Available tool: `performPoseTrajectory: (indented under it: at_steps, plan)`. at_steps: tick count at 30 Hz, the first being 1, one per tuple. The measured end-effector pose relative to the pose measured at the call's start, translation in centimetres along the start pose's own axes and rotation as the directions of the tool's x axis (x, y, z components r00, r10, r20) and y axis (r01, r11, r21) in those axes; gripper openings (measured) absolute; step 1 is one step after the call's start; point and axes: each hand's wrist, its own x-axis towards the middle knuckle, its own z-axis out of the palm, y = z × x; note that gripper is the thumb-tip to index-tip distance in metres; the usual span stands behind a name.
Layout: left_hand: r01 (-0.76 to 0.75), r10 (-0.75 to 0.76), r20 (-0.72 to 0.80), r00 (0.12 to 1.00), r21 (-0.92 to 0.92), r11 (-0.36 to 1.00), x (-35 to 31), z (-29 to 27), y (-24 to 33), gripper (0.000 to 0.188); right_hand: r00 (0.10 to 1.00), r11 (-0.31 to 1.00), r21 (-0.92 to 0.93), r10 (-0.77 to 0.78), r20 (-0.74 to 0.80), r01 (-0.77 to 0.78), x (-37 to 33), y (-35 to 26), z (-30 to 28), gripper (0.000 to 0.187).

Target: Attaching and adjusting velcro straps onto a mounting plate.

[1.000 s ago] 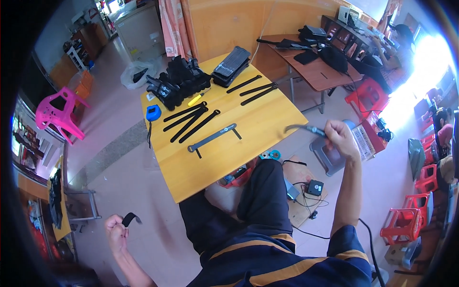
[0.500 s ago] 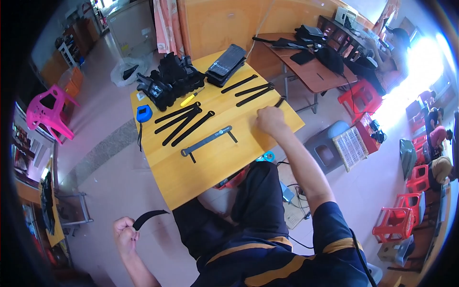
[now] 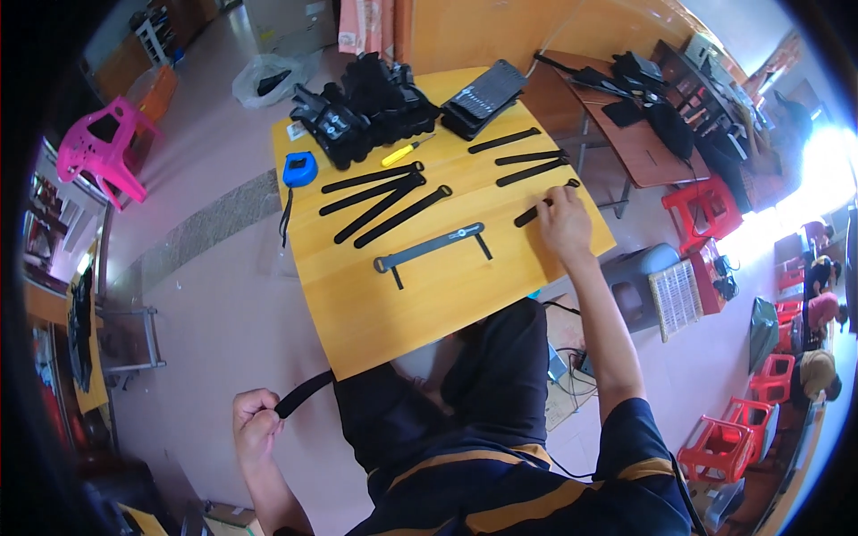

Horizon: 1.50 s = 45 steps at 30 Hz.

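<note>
Fingers of the right hand [image 3: 563, 223] press flat onto a black strap [image 3: 543, 204] on the yellow table [image 3: 447, 304]; its long axis runs up-right from them. Fingers of the left hand [image 3: 256, 424] are curled round a second black strap [image 3: 304, 393], well apart from the table's matte strips.

Bare yellow table [image 3: 429, 308] near the person; black straps [image 3: 384, 201] crowd beyond.
</note>
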Motion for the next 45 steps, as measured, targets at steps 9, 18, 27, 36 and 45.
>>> performPoseTrajectory:
  at_steps: [9,18,27,36,45]
  plan:
    - [0.017,-0.010,0.042,0.999,-0.160,0.987,0.2,0.1,-1.2,0.018,0.987,0.980,-0.167,0.123,0.105,-0.105,-0.4,1.7,4.6,0.071]
    - [-0.156,0.220,0.518,0.827,-0.164,0.974,5.0,8.5,2.8,0.024,0.976,0.969,0.245,0.021,-0.215,0.033,-2.5,-0.6,1.6,0.049]
    - [-0.053,-0.041,0.522,0.852,0.165,0.985,11.1,23.5,6.0,0.015,0.716,-0.141,0.842,-0.610,0.340,-0.520,-10.2,-6.0,-5.8,0.089]
    - [-0.080,-0.037,0.398,0.917,0.273,0.959,17.5,30.6,-0.7,0.010,0.791,0.057,0.811,-0.195,0.580,-0.582,-7.6,6.7,-7.4,0.020]
    - [-0.347,0.111,0.387,0.915,0.619,0.704,25.7,35.7,-8.7,0.015,0.759,0.418,0.651,0.178,0.626,-0.634,1.0,13.5,-3.4,0.021]
